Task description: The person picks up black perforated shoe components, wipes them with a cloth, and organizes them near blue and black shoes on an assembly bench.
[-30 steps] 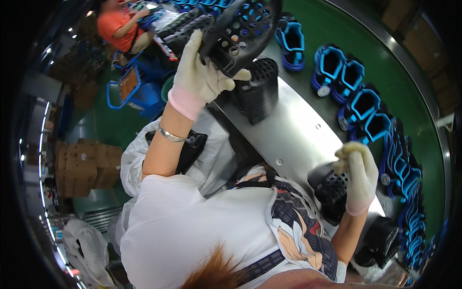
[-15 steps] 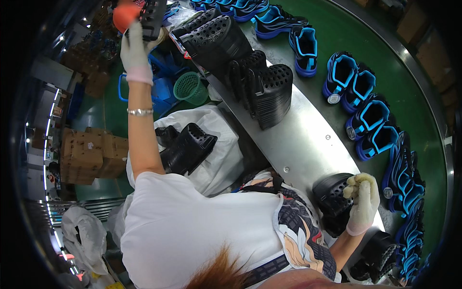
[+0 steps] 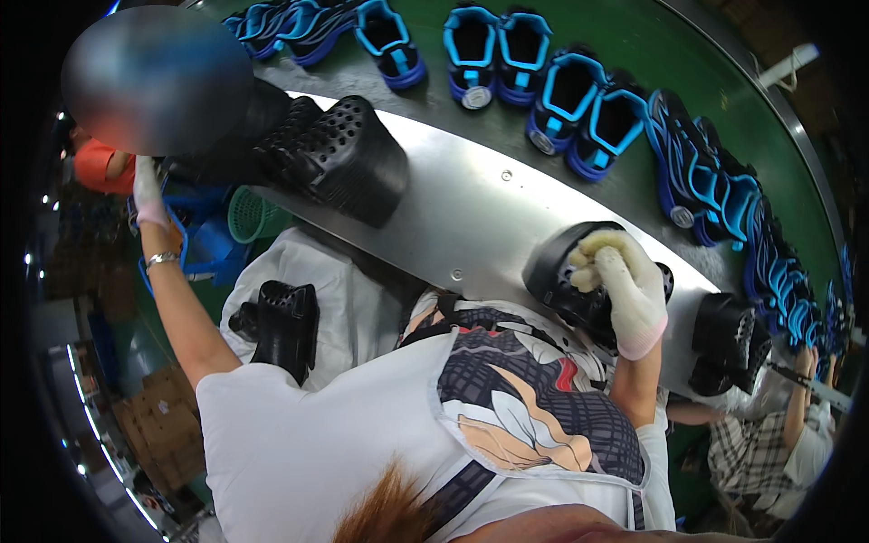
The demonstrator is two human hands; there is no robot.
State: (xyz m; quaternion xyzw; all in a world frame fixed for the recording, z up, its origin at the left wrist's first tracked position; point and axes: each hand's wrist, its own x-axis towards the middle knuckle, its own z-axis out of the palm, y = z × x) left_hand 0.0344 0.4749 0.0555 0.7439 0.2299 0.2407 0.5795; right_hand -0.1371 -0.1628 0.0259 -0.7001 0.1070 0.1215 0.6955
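My right hand point(image 3: 625, 285), in a pale glove, is curled over a black perforated plastic shoe form point(image 3: 561, 271) on the metal bench. Its fingers are bent together against the form; the palm side is hidden. My left arm stretches far out to the left. The left hand point(image 3: 148, 192) is gloved too, but a blurred round patch covers its fingers and whatever is at them. Beside that patch, nested black shoe forms point(image 3: 353, 167) stand on the bench. Another black form point(image 3: 285, 330) rests on a white sack point(image 3: 317, 258) near my left side.
Black-and-blue sports shoes point(image 3: 570, 95) line the green belt point(image 3: 615, 36) beyond the metal bench point(image 3: 434, 190). More black forms point(image 3: 724, 335) sit to the right. A green basket point(image 3: 253, 215), a blue crate point(image 3: 210, 240) and cartons point(image 3: 158, 412) stand at left. Other people are near both ends.
The view has turned, so the bench and shoes appear further left. My left hand, earlier raised beside a black perforated form, now has its fingers hidden. My right hand stays at its form.
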